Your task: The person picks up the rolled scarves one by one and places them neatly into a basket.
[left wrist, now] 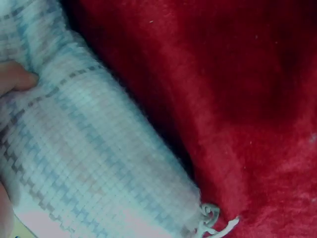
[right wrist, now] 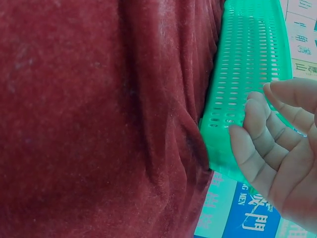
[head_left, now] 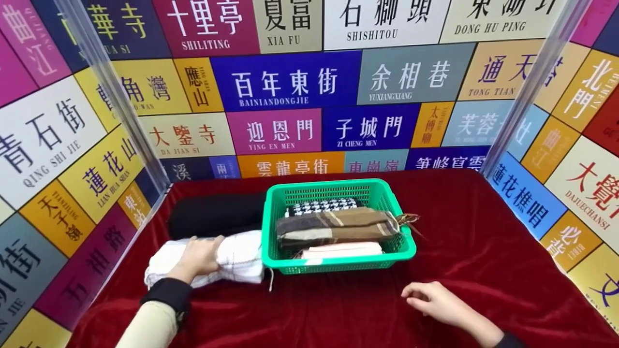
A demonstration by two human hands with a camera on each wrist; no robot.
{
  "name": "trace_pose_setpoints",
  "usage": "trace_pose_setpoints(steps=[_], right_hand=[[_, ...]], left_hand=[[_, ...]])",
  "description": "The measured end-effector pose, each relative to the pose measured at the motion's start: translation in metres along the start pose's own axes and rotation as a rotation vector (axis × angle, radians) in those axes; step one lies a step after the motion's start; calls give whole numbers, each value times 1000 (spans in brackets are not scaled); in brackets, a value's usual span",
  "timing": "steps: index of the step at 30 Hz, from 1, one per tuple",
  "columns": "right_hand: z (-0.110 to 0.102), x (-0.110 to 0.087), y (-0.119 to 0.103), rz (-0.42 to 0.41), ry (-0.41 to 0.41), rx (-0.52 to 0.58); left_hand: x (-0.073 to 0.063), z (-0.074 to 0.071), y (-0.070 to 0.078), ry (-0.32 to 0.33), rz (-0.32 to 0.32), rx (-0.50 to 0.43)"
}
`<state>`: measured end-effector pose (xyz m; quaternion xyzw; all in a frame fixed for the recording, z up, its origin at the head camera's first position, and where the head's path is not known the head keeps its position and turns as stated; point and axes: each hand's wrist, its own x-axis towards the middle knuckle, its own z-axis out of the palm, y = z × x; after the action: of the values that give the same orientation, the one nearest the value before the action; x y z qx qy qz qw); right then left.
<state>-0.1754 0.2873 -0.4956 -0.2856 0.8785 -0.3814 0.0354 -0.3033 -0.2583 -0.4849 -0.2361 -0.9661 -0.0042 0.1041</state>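
Note:
My left hand (head_left: pixel 202 256) grips a rolled white scarf (head_left: pixel 242 256) with thin dark check lines, lying left of the green basket (head_left: pixel 338 265). In the left wrist view, a fingertip (left wrist: pixel 20 79) presses into the woven white cloth (left wrist: pixel 109 139), and a knotted fringe hangs at its end. Inside the basket lie a brown plaid rolled scarf (head_left: pixel 338 227) with fringe over the rim, a black-and-white patterned roll (head_left: pixel 326 206) and a pale pink folded cloth (head_left: pixel 343 250). My right hand (head_left: pixel 435 302) hovers at the front right, fingers loosely curled and holding nothing.
A black rolled cloth (head_left: pixel 217 215) lies behind the white scarf, left of the basket. Red velvet (head_left: pixel 338 309) covers the table. Panels with colourful place-name signs (head_left: pixel 285 79) enclose the back and both sides, with clear posts at the corners.

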Motion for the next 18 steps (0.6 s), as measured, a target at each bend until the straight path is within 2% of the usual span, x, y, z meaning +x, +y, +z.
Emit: trace_pose_setpoints(steps=[5, 9, 14, 18], right_hand=[[0, 0, 1, -16, 18, -6], [0, 1, 2, 8, 20, -9], [2, 0, 5, 38, -13, 20], [3, 0, 5, 47, -25, 31]], left_hand=[[-12, -20, -7, 59, 35, 21], [-28, -41, -7, 102, 83, 57], [-54, -58, 5, 81, 167, 83], [-69, -63, 22, 80, 262, 28]])
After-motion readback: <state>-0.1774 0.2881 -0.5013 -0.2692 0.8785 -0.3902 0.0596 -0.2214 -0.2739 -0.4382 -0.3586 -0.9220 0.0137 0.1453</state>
